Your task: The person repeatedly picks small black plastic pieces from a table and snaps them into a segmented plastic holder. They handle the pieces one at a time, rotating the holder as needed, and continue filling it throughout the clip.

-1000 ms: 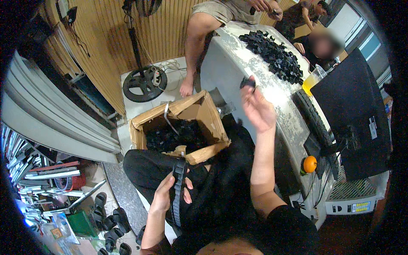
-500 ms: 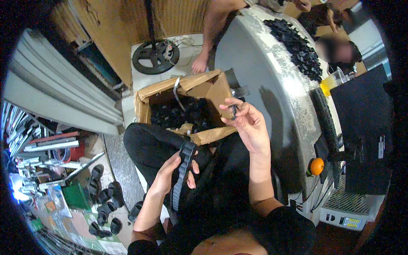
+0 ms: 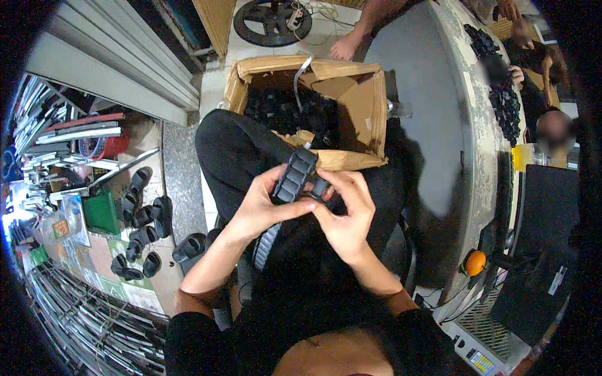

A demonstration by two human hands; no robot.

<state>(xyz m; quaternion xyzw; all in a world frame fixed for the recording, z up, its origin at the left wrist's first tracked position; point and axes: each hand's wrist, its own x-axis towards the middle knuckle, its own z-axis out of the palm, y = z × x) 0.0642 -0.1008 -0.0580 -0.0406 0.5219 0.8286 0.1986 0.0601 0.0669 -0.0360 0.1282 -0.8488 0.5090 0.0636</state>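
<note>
Head view, clock centred on the hands:
Left hand point(image 3: 260, 202) grips a black ribbed strip point(image 3: 295, 178), fingers behind it, thumb reaching across toward 3 o'clock. Strip is mid-frame over the wearer's lap, tilted, upper end toward 1 o'clock. A ribbed length also shows below the left wrist, toward 7; the link between is hidden by the hand
Right hand point(image 3: 350, 216) is closed in a pinch on a small black piece point(image 3: 320, 187), just beside the strip on its 3 o'clock side. Thumb tips meet below it. Can't tell if piece and strip touch
12 o'clock: open cardboard box point(image 3: 351, 159), close to the hands, with loose black pieces point(image 3: 282, 109) in it and a pale band point(image 3: 300, 81) over its far edge. Clear cup point(image 3: 400, 110) just outside its right wall
Between 11 and 12: round black stand base point(image 3: 273, 25) on the floor
2 o'clock: pile of black bits point(image 3: 505, 109) on a worn counter point(image 3: 467, 213), co-worker's hand point(image 3: 515, 74) near it
3 o'clock: yellow drink point(image 3: 520, 158)
4 o'clock: orange fruit point(image 3: 475, 263)
9 o'clock: green bin point(image 3: 100, 213), dark sandals point(image 3: 143, 235) nearer
8 o'clock: stacked metal strips point(image 3: 81, 319)
</note>
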